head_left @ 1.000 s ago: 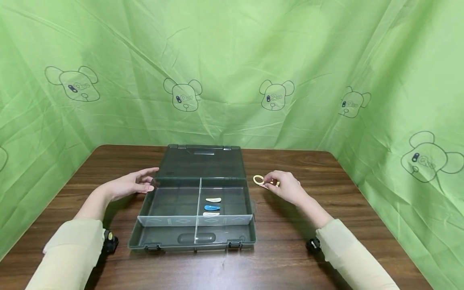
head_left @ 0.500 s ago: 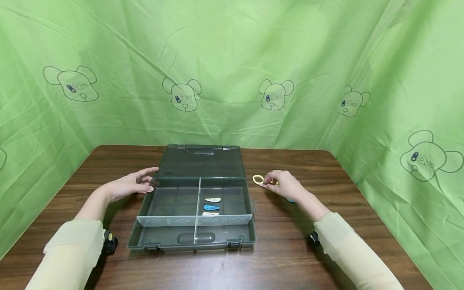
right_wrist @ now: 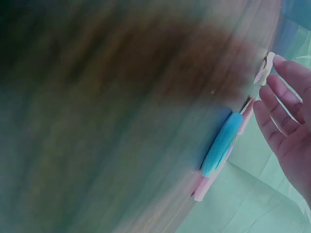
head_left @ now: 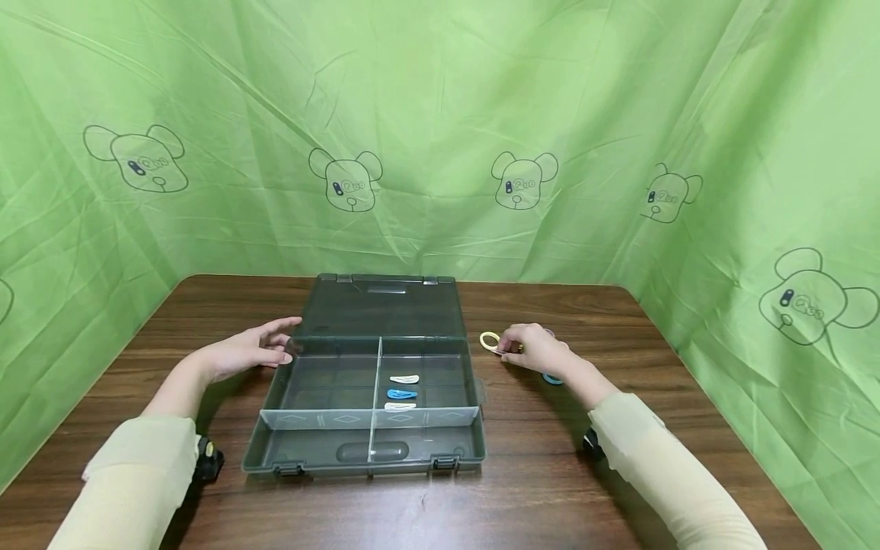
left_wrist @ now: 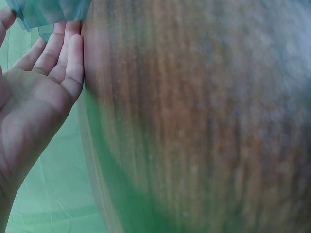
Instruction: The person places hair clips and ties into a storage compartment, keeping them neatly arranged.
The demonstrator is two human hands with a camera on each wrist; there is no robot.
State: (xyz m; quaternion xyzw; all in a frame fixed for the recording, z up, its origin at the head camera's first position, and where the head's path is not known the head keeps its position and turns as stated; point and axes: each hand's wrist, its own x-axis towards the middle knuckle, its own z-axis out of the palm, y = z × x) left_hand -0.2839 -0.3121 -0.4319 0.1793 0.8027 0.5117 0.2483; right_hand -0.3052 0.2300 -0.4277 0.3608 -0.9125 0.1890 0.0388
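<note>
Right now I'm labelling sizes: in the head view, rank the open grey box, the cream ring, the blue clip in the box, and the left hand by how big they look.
1. Open grey box
2. Left hand
3. Cream ring and blue clip: too alike to rank.

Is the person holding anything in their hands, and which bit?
Nothing clearly. The left hand rests flat-fingered against the grey box. The right hand reaches at the cream ring; any hold there cannot be told.

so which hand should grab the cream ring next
Right. The right hand is beside the cream ring on the table, fingertips almost on it. The left hand rests at the box's far left edge, across from it.
</note>
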